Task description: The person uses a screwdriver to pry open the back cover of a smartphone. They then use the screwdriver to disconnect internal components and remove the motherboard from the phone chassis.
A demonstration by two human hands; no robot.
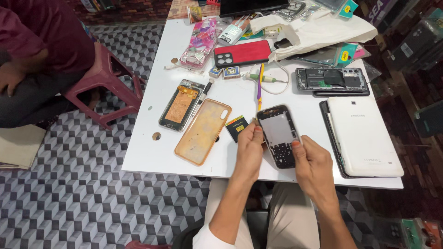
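- Both hands grip a stripped phone frame (278, 135) just above the white table (157, 152), near edge: left hand (249, 148) pinching its left side, right hand (312, 162) its lower right
- Judged mid-job (shell bare inside); a small battery (236, 127) lies just left, not fitted

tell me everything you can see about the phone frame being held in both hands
The phone frame is a small dark bezel with rounded corners, seemingly plastic. Its upper part looks pale grey, like a screen opening; its lower part is a black grid of keypad holes. It is held above the white table, tilted slightly, top end away from the person. The left hand grips its left edge, the right hand its lower right edge.
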